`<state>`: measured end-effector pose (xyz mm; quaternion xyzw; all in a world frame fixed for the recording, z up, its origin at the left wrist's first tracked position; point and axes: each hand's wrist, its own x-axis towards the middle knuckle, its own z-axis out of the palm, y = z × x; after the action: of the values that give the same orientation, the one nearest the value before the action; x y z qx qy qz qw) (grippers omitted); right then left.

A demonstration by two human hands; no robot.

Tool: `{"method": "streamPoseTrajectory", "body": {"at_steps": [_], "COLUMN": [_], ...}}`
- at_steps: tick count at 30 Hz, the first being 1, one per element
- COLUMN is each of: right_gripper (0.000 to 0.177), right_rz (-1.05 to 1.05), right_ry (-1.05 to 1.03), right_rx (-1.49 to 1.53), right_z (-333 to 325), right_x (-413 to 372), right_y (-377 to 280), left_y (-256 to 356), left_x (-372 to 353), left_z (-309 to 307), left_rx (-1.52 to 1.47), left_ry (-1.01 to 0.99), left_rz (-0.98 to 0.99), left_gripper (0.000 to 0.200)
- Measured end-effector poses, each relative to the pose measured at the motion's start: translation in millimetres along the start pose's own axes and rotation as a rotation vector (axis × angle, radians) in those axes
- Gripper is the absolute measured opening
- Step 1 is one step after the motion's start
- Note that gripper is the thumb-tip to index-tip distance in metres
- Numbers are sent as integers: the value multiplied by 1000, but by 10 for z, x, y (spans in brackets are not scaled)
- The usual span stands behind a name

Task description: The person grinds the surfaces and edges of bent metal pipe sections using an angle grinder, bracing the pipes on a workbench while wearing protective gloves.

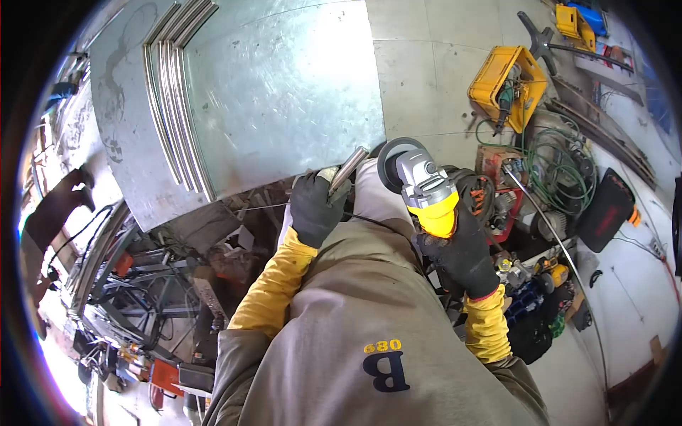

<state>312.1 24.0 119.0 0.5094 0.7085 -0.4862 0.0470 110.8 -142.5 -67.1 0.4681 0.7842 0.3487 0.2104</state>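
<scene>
My left hand (317, 207), in a dark work glove, is closed round a short shiny metal tube (349, 167) that points up and to the right over my lap. In my right hand (465, 252), also gloved, is a yellow and grey angle grinder (429, 183), gripped by its body. Its dark round disc (392, 165) faces the tube's end, with a small gap seen between them. Several bent metal tubes (172, 106) lie side by side on the sheet-metal tabletop (284, 92) in front of me.
To the right stand a yellow crate (490, 71) holding a power tool and a coiled green hose (561, 170). A long thin rod (550, 224) leans past a black case (606, 211). Metal frames (153, 295) and scrap clutter the left side.
</scene>
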Motion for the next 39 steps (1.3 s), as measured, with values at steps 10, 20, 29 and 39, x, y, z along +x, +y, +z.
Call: {"method": "streamPoseTrajectory", "body": {"at_steps": [10, 20, 29, 39], "right_gripper": [61, 59, 61, 66], "right_rz": [124, 161, 131, 94], "right_ry": [-43, -65, -85, -105], "right_rx": [-44, -67, -102, -104], "right_z": [80, 115, 129, 121], "right_x": [-37, 0, 38, 49], "right_y": [-224, -296, -446, -369], "left_y": [5, 32, 48, 37], "left_x": [9, 15, 5, -65], "left_z": [103, 105, 69, 47], "left_rx": [16, -22, -97, -157], "left_ry": [129, 132, 53, 5], "left_rz": [68, 50, -28, -111], "left_gripper": [30, 29, 30, 29]}}
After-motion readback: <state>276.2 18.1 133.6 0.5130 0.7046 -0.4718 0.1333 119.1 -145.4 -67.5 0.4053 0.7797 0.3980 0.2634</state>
